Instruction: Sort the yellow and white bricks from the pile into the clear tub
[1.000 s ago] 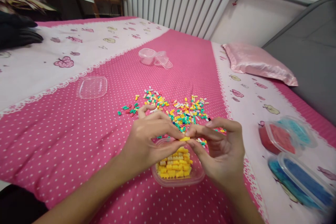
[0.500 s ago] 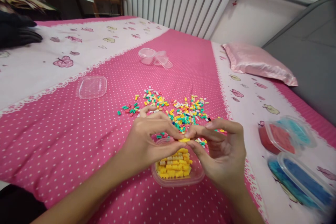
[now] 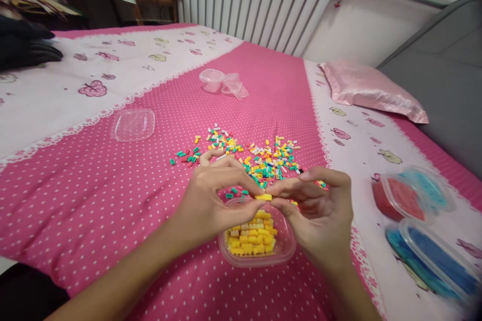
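A small yellow toy brick is pinched at its left end between the thumb and forefinger of my left hand. My right hand has its thumb and finger closed around the brick's right end, with its other fingers curled. Just below both hands stands a clear plastic tub holding many yellow bricks, some joined into strips. Loose bricks in yellow, green, red and white are scattered beyond my hands, which partly hide them.
A clear lid lies at left, and more clear containers sit farther back. On the right are a tub of red material and a blue-filled container. A pink pillow rests by the grey headboard.
My right fingertips have moved slightly right along the yellow brick, so more of it shows between my hands. The tub and scattered bricks have stayed in place.
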Available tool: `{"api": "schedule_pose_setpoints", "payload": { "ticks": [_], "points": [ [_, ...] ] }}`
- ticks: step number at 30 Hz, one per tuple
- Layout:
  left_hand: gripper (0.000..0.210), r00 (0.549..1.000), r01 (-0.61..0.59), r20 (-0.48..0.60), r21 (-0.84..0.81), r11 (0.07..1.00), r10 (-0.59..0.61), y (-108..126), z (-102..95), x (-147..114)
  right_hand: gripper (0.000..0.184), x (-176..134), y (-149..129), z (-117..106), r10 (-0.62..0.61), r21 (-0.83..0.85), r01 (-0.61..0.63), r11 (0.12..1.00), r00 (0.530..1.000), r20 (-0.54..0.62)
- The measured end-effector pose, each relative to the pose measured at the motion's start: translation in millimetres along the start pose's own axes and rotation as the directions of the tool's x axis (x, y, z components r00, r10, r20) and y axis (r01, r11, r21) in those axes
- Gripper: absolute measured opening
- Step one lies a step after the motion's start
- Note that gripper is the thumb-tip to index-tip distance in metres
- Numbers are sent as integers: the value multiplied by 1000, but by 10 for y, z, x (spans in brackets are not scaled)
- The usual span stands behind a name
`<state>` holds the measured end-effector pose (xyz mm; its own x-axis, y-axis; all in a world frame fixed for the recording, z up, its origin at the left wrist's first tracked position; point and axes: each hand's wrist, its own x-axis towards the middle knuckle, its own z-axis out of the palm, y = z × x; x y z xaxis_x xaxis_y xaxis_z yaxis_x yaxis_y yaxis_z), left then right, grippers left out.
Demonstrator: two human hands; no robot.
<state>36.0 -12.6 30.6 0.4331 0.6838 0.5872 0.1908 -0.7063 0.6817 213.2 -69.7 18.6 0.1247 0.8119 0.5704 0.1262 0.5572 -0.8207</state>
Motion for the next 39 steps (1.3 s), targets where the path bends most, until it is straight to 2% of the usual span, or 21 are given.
{"api": "schedule_pose_setpoints", "payload": {
  "ticks": [12, 19, 24, 27, 34, 39],
  "points": [
    [9, 992, -118, -22, 93, 989, 120, 35, -19, 3, 52, -32, -39, 19, 56, -28, -57, 998, 998, -27],
    [10, 991, -130, -29, 108, 986, 134, 31, -17, -3, 52, -22, -39, 23, 78, -11, -78, 997, 997, -18],
    [10, 992, -112, -38, 142, 983, 119, 24, -11, 8, 53, 1, -13, -24, 90, 33, -92, 995, 994, 60],
    [11, 988, -140, -44, 172, 975, 150, 19, -10, 14, 56, 12, 11, -37, 105, 62, -112, 992, 989, 104],
    [14, 986, -148, -44, 235, 961, 163, -15, -24, 9, 46, 16, 22, -11, 98, 5, -98, 995, 995, 23],
    [13, 984, -163, -32, 247, 955, 176, -39, -26, 5, 41, 4, 23, -4, 100, 11, -100, 995, 995, 10]
  ]
}}
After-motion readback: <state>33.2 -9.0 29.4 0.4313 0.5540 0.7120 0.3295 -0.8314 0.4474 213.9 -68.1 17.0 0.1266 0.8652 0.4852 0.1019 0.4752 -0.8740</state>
